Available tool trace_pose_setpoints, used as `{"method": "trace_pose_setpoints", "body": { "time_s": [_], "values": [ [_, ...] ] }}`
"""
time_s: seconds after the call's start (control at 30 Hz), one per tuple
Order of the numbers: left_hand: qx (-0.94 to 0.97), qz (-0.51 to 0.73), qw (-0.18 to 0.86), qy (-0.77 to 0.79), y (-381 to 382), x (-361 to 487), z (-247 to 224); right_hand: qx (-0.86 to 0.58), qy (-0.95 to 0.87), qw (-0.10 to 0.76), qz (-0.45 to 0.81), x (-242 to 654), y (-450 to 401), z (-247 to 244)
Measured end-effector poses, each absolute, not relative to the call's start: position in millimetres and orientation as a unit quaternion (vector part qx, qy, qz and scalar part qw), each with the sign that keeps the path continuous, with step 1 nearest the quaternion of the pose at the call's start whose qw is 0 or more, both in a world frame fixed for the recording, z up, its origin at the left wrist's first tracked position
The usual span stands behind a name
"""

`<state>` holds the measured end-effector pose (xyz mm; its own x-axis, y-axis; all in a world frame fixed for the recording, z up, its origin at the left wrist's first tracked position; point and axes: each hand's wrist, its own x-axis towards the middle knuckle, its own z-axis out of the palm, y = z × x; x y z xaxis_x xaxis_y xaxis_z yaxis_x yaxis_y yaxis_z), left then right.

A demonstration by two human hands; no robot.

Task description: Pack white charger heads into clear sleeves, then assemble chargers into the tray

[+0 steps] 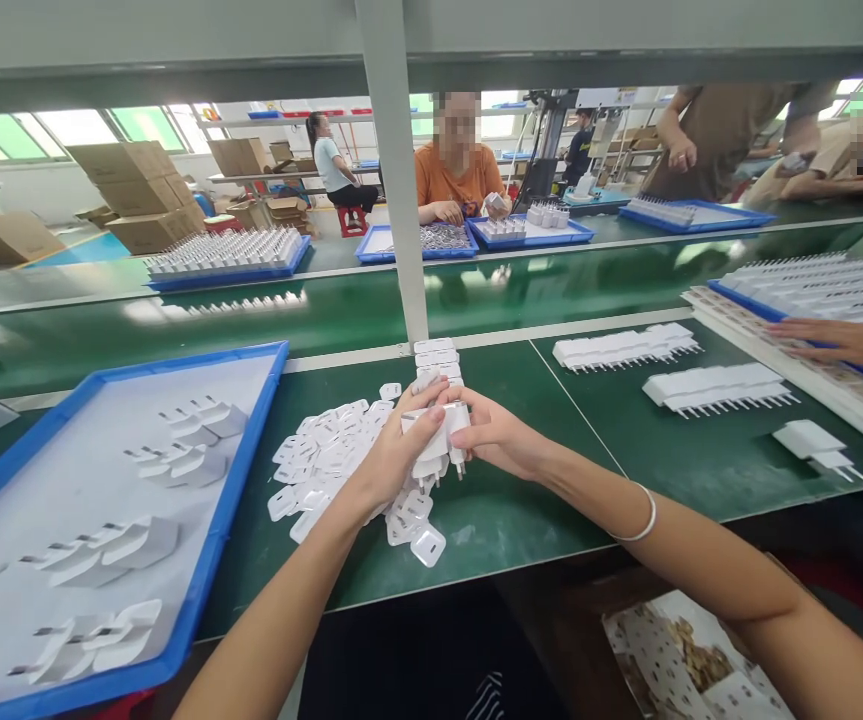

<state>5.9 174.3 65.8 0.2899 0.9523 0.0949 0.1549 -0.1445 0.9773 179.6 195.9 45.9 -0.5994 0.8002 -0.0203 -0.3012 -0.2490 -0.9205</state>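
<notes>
White plug adapters with metal pins (pixel 431 455) are held between my two hands above the green table. My left hand (pixel 405 435) is closed around them, a small white piece (pixel 423 382) showing at its fingers. From the right, my right hand (pixel 487 430) pinches the adapter at that side. Beneath and left of my hands lies a loose pile of white caps (pixel 326 450), each with a small slot. A short row of white caps (pixel 435 352) sits just behind my hands.
At the left, a blue-rimmed tray (pixel 232 490) holds groups of adapters. Rows of adapters (pixel 626 347) lie on the right, beside another person's hand (pixel 847 340) at a full tray. A grey post (pixel 401 180) rises behind my hands. Across the line, a person in orange (pixel 431 180) handles parts.
</notes>
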Motion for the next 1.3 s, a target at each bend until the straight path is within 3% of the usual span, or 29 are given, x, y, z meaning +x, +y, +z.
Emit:
{"method": "trace_pose_setpoints", "body": {
  "time_s": [0.3, 0.43, 0.6, 0.8, 0.93, 1.1, 1.3],
  "values": [
    [0.632, 0.382, 0.414, 0.532, 175, 5, 65, -0.301, -0.492, 0.451, 0.681, 173, 194, 41],
    [0.613, 0.412, 0.462, 0.49, 175, 11, 65, -0.279, -0.552, 0.477, 0.625, 177, 191, 45],
    [0.564, 0.421, 0.584, 0.405, 176, 17, 63, -0.294, -0.64, 0.484, 0.519, 177, 183, 41],
    [0.601, 0.439, 0.525, 0.413, 178, 17, 58, -0.297, -0.725, 0.459, 0.419, 175, 178, 39],
    [0.575, 0.457, 0.545, 0.404, 176, 19, 55, -0.342, -0.761, 0.429, 0.345, 174, 176, 39],
    [0.529, 0.47, 0.599, 0.375, 177, 20, 54, -0.321, -0.785, 0.398, 0.349, 179, 177, 46],
    [0.529, 0.496, 0.587, 0.361, 177, 21, 53, -0.295, -0.75, 0.376, 0.457, 188, 185, 47]
  ]
}}
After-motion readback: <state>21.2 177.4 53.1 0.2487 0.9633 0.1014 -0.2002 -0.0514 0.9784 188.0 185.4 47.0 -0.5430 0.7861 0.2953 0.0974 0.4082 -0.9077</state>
